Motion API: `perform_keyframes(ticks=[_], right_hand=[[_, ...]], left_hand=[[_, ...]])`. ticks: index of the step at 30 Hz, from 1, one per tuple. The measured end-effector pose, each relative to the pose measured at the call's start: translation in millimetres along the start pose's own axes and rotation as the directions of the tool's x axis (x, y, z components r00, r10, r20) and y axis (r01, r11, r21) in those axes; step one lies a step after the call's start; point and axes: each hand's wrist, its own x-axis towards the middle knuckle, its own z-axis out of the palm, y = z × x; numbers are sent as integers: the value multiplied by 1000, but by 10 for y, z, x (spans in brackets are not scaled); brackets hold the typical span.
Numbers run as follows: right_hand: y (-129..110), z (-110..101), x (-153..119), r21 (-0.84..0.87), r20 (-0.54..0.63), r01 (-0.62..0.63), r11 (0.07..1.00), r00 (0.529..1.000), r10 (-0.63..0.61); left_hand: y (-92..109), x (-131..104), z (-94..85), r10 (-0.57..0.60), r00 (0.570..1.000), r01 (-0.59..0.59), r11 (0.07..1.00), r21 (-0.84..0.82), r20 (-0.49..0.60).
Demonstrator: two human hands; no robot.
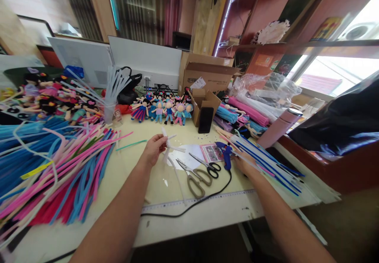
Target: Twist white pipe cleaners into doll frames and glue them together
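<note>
My left hand (pixel 156 149) pinches a piece of bent white pipe cleaners (pixel 167 142) above the table, with several ends sticking out and one long strand (pixel 177 176) hanging toward the ruler. My right hand (pixel 245 163) is beside the blue hot glue gun (pixel 226 156), at its rear end where a pale glue stick shows. Its fingers are blurred and partly hidden, so whether it grips the gun cannot be told. Between the hands lie large scissors with grey-brown handles (pixel 196 184) and smaller scissors with black handles (pixel 213 170), over a white sheet (pixel 186 157) and a pink picture card (pixel 209 152).
Pipe cleaners in many colours (pixel 68 156) pile up at left; blue and white ones (pixel 266 160) lie at right near a pink thermos (pixel 280 128). Small dolls (pixel 168 111), a phone (pixel 205 120) and a cardboard box (pixel 207 73) stand behind. A black cord (pixel 189 211) crosses the ruler (pixel 207 198).
</note>
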Motion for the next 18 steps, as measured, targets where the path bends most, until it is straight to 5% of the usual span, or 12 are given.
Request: perform_keyframes(ticks=[10,15,18], right_hand=[[246,-269,-31,-41,-23,-47,998,999,46],[489,-776,67,19,-158,-122,992,980,124],[424,-1221,14,-7,-251,-90,996,964,86]], left_hand=[[-5,20,-14,-4,1000,4,1000,-12,-4],[-4,9,-13,-8,1000,8,1000,-16,-9],[7,-3,-5,-3,1000,2,1000,-14,-4]])
